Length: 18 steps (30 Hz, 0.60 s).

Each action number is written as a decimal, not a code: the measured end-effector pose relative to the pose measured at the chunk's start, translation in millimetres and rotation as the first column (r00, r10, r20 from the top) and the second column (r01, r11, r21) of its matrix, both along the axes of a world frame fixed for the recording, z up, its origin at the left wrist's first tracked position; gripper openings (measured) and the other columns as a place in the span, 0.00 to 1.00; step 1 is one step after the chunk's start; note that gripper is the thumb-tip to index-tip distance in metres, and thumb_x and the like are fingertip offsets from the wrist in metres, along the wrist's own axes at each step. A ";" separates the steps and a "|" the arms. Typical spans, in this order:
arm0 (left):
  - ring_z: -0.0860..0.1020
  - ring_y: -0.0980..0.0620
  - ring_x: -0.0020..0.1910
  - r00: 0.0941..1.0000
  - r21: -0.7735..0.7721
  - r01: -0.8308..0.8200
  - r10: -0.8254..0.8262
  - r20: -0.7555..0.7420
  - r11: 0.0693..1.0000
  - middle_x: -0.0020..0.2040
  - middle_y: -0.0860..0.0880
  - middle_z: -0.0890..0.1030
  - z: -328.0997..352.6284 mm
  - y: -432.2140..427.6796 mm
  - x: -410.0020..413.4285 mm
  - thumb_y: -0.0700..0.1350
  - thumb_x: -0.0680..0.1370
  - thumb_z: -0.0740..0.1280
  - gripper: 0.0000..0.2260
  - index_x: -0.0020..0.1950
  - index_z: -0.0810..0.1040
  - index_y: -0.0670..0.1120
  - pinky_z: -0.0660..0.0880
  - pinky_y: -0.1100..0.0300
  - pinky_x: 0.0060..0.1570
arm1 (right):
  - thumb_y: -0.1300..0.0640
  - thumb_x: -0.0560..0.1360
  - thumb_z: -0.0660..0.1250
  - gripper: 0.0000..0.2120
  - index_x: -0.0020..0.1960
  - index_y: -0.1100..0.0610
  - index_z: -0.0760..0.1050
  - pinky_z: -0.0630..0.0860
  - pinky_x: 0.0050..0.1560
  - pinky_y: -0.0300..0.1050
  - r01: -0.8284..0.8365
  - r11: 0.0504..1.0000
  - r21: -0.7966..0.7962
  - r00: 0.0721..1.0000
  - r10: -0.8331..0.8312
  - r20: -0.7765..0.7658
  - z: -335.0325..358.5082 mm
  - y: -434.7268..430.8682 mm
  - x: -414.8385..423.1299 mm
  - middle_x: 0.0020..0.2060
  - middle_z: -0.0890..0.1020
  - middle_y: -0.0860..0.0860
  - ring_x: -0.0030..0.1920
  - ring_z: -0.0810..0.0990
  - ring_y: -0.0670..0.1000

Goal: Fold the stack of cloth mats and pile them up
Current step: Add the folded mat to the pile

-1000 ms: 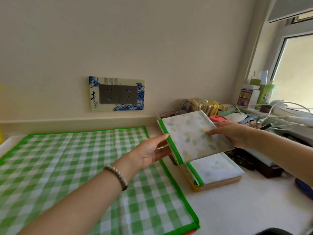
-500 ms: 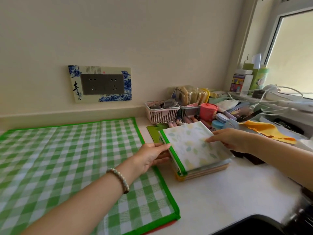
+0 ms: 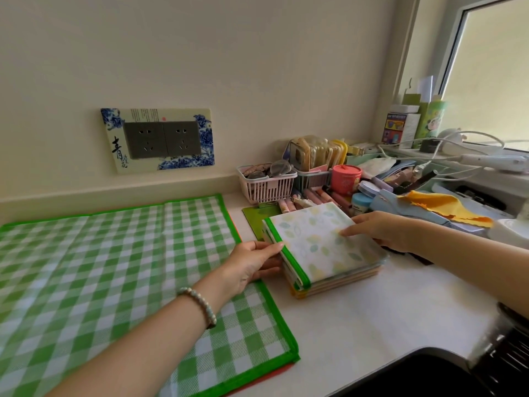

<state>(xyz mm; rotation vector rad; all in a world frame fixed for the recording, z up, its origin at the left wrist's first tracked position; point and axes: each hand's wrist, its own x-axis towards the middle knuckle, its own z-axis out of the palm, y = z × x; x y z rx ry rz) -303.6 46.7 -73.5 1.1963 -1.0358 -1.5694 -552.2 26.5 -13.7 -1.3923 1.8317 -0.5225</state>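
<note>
Folded leaf-print mat [image 3: 320, 242] has dropped onto the pile [image 3: 337, 285].
Soft, light; take its green edge [image 3: 294, 265], where left hand [image 3: 252, 262] touches straight-fingered; right hand [image 3: 383, 230] lies flat on top.

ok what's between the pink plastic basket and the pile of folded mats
Head view: a flat dark green card and a few pink tubes lie there.

Left wrist: one strand, a bracelet of small round pale beads [image 3: 200, 306], whitish-green.
Left arm: bare from the left hand [image 3: 252, 265] back.
Right arm: bare too, right hand [image 3: 383, 230] to frame edge.
</note>
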 end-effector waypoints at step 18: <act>0.79 0.53 0.48 0.880 -0.370 0.011 0.167 0.444 0.929 0.52 0.50 0.80 19.4 25.4 93.1 0.53 0.75 0.69 0.13 0.55 0.76 0.49 0.76 0.63 0.42 | 0.50 0.70 0.72 0.33 0.71 0.53 0.64 0.71 0.53 0.41 -0.284 0.823 -0.492 0.944 0.149 -0.295 50.1 18.1 85.4 0.68 0.70 0.54 0.63 0.73 0.54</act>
